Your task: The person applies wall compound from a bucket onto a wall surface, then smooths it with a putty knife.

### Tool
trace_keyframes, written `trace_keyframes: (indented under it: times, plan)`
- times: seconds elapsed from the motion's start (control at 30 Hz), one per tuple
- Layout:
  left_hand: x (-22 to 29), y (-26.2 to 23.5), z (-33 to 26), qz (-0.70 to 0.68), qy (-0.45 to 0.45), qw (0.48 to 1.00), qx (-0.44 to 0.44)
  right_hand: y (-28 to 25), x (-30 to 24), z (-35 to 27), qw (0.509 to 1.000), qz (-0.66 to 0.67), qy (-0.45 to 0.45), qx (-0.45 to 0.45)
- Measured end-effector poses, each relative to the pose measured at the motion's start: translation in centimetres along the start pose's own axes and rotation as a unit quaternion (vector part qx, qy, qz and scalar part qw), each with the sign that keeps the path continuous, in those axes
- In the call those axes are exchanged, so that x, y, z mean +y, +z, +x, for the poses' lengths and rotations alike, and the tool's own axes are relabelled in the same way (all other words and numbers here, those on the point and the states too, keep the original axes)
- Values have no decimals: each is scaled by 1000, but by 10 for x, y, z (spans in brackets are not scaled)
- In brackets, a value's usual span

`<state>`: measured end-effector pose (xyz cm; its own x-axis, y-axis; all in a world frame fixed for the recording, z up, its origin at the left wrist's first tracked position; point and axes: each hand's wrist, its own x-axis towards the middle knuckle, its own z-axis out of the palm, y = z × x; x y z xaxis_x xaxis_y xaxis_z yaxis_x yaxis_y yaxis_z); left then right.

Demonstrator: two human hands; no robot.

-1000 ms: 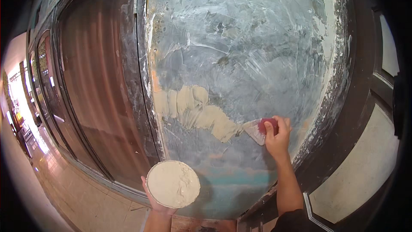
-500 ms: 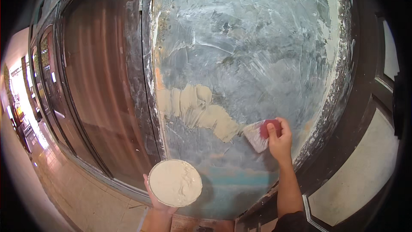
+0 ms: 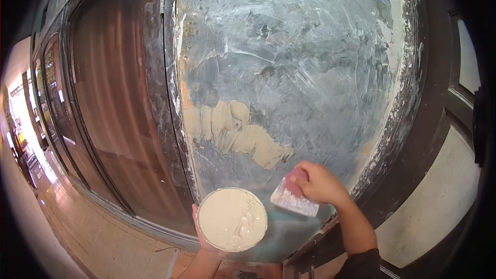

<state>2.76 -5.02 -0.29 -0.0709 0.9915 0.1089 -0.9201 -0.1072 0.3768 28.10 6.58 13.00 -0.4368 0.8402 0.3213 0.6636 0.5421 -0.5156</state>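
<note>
My left hand (image 3: 202, 233) supports a round tub of cream-coloured putty (image 3: 230, 219) from its left side and underneath, with the smooth, partly scooped surface facing me. Most of its fingers are hidden by the tub. My right hand (image 3: 321, 182) is closed round the red grip of a putty knife (image 3: 294, 201), whose wide, putty-smeared blade points down and left. The blade is just right of the tub, apart from it. Behind both hands stands a grey-blue wall panel (image 3: 310, 103). A cream putty patch (image 3: 232, 132) with ridged strokes covers its lower left part.
Left of the panel is a dark-framed glass door (image 3: 111, 98) with a reddish-brown curtain behind it. A dark door (image 3: 434, 139) with pale panels stands on the right. Tiled floor (image 3: 103, 222) stretches along the lower left.
My right hand has drawn the putty knife off the wall, down and left toward the tub, turning its blade downward. The tub has shifted right in view.
</note>
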Motion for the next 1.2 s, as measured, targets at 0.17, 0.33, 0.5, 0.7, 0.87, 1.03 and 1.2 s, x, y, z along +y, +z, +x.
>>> trace_keyframes:
  times: [0.17, 0.33, 0.5, 0.7, 0.87, 1.03, 1.2]
  plan:
    - [5, 1, 2, -2, 17, 1000, -23, -16, -19, -19, 956, -88, -246, 132]
    - [10, 15, 0, -11, 16, 999, -27, -11, -38, -39, 862, -263, -397, 175]
    - [11, 32, -4, 6, 40, 998, -46, 0, -37, -50, 796, -305, -484, 197]
    - [11, 34, -6, 48, 67, 996, -18, 0, -44, -53, 776, -340, -504, 167]
    - [8, 29, -5, 68, 81, 994, 15, 2, -42, -49, 747, -366, -528, 169]
    - [8, 28, -9, 77, 87, 993, 7, 1, -45, -50, 747, -366, -530, 166]
    - [7, 30, -11, 102, 100, 990, 20, 4, -41, -51, 749, -365, -523, 176]
